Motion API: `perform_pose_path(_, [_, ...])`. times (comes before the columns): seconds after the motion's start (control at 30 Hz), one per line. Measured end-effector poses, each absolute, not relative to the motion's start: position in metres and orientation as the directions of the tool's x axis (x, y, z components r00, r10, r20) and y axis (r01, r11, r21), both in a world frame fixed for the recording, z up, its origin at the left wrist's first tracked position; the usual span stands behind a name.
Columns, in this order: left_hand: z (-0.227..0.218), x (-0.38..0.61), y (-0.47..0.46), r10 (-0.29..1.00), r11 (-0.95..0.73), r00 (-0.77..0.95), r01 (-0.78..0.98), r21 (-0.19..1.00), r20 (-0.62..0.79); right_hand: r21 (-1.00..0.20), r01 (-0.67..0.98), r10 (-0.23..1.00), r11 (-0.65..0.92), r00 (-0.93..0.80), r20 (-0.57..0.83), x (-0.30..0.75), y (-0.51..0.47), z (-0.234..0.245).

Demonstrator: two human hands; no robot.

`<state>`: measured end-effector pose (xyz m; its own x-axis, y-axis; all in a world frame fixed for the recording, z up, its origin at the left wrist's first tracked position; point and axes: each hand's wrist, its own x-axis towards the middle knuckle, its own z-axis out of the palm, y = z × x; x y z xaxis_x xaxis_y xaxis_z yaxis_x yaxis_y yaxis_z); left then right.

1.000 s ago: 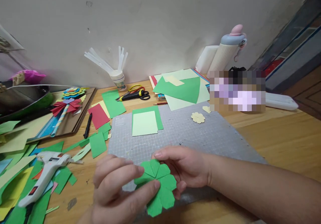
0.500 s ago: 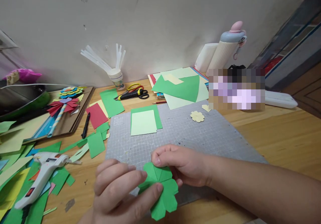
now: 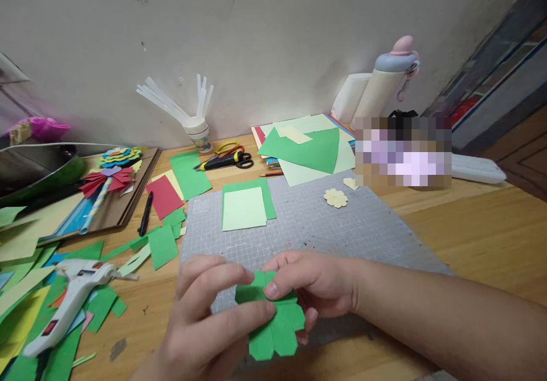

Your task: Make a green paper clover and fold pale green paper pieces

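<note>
The green paper flower (image 3: 276, 332) is held above the near edge of the gray mat (image 3: 307, 216). Left hand (image 3: 209, 318): grip nearly closed, thumb and forefinger on the flower's left side. Right hand (image 3: 318, 284): grip closed, thumb on top, fingers beneath. A cream paper flower (image 3: 335, 197) lies flat on the mat

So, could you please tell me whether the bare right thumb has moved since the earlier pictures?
Yes: the bare right thumb has moved toward the bottom of the view, away from the pale green rectangular paper sheet.
</note>
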<state>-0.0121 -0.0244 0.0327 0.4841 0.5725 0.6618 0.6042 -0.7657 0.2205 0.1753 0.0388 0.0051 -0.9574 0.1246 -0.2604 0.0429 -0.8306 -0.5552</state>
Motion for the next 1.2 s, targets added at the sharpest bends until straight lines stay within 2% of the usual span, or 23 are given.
perform_pose_path(0.1, [0.027, -0.012, -0.025, 0.731, -0.660, 0.409, 0.630, 0.410, 0.547, -0.541, -0.037, 0.231, -0.840, -0.927, -0.294, 0.173, 0.038, 0.003])
perform_pose_path(0.2, [0.018, -0.009, -0.023, 0.891, -0.440, 0.176, 0.568, 0.695, 0.419, -0.574, -0.169, 0.422, -0.801, -0.840, -0.341, 0.171, 0.037, 0.001])
perform_pose_path(0.27, [0.014, -0.007, -0.019, 0.957, -0.257, -0.028, 0.384, 0.887, 0.290, -0.648, -0.226, 0.554, -0.727, -0.751, -0.359, 0.169, 0.037, -0.001])
perform_pose_path(0.33, [0.012, -0.004, -0.014, 0.984, -0.045, -0.167, 0.112, 0.993, 0.063, -0.726, -0.242, 0.655, -0.644, -0.665, -0.359, 0.167, 0.036, -0.003])
perform_pose_path(0.4, [0.012, -0.001, -0.010, 0.969, 0.168, -0.165, -0.116, 0.979, -0.186, -0.777, -0.230, 0.710, -0.586, -0.607, -0.356, 0.165, 0.035, -0.004])
perform_pose_path(0.43, [0.012, 0.001, -0.008, 0.952, 0.256, -0.128, -0.177, 0.950, -0.280, -0.796, -0.216, 0.726, -0.565, -0.589, -0.356, 0.164, 0.034, -0.005])
perform_pose_path(0.5, [0.012, 0.003, -0.007, 0.922, 0.364, -0.055, -0.211, 0.907, -0.382, -0.830, -0.178, 0.744, -0.528, -0.569, -0.351, 0.163, 0.032, -0.006])
perform_pose_path(0.7, [0.010, 0.005, -0.008, 0.902, 0.412, -0.059, -0.187, 0.892, -0.428, -0.888, -0.096, 0.772, -0.449, -0.543, -0.331, 0.162, 0.028, -0.007])
perform_pose_path(1.2, [0.005, 0.002, -0.008, 0.894, 0.430, -0.059, -0.162, 0.888, -0.443, -0.891, -0.069, 0.771, -0.449, -0.535, -0.347, 0.162, 0.028, -0.007])
